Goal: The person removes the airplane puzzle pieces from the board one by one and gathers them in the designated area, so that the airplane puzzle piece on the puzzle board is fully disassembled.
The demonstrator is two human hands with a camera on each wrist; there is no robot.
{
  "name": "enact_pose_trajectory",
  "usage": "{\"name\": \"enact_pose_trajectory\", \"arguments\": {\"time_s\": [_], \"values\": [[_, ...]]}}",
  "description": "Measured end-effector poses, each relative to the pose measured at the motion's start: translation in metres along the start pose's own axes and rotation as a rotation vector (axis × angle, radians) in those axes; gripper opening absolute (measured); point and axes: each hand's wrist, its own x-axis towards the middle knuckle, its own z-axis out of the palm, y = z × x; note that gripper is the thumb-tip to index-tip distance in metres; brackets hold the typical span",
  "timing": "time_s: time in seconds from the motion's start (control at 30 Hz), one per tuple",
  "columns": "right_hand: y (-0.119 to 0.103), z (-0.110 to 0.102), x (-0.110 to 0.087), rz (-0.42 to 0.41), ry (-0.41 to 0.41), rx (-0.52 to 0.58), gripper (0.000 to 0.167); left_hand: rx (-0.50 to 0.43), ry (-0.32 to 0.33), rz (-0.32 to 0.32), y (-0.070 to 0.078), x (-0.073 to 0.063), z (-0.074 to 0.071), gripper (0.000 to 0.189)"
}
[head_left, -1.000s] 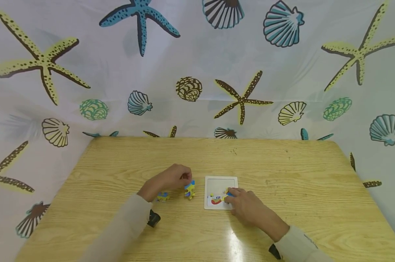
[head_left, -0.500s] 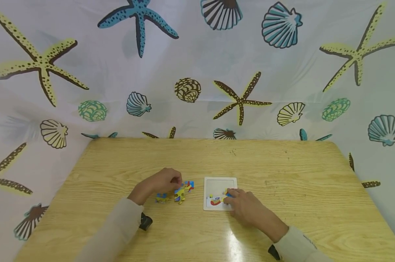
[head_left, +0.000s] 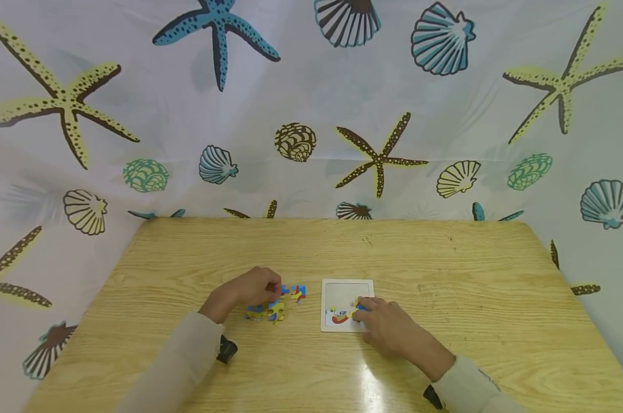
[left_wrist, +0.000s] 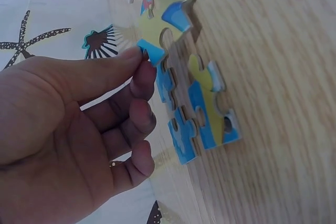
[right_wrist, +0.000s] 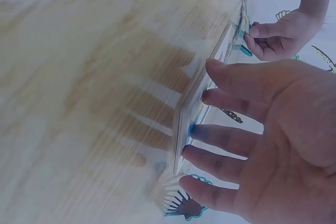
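Note:
My left hand (head_left: 254, 288) pinches a yellow and blue jigsaw piece (left_wrist: 169, 18) by its blue corner, between thumb and index finger; the other fingers curl loosely below. Close by on the table lie blue and yellow pieces (left_wrist: 211, 107), and a mostly blue one (left_wrist: 182, 136) beside them. In the head view, blue and red pieces (head_left: 297, 293) lie just right of this hand. My right hand (head_left: 389, 326) rests with extended fingers over the right side of a square white puzzle tray (head_left: 323, 304). A few pieces with a red curve (head_left: 339, 319) sit at the tray's lower left.
The wooden table (head_left: 446, 269) runs back to a white cloth (head_left: 260, 189) printed with starfish and shells. Cloth also hangs along both sides. Dark wrist cameras (head_left: 226, 349) sit under the sleeves.
My left hand has drawn left and slightly nearer with the pinched piece, baring the blue and red pieces on the right. My right hand has stayed on the tray.

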Motion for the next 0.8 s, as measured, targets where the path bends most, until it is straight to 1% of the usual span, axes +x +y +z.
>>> {"name": "enact_pose_trajectory", "arguments": {"time_s": [0.2, 0.47, 0.8], "values": [[0.0000, 0.0009, -0.0003, 0.000, 0.005, 0.006, 0.034, 0.025, 0.016, 0.020, -0.0020, 0.0010, 0.0025, 0.015], [-0.0004, 0.0009, 0.0002, 0.006, 0.005, 0.017, 0.035, 0.068, 0.072, 0.048, -0.0069, 0.0020, 0.0065, 0.018], [-0.0017, 0.0001, 0.0007, 0.010, -0.002, 0.026, 0.036, 0.042, 0.086, -0.011, -0.0073, -0.0002, 0.0076, 0.016]]}}
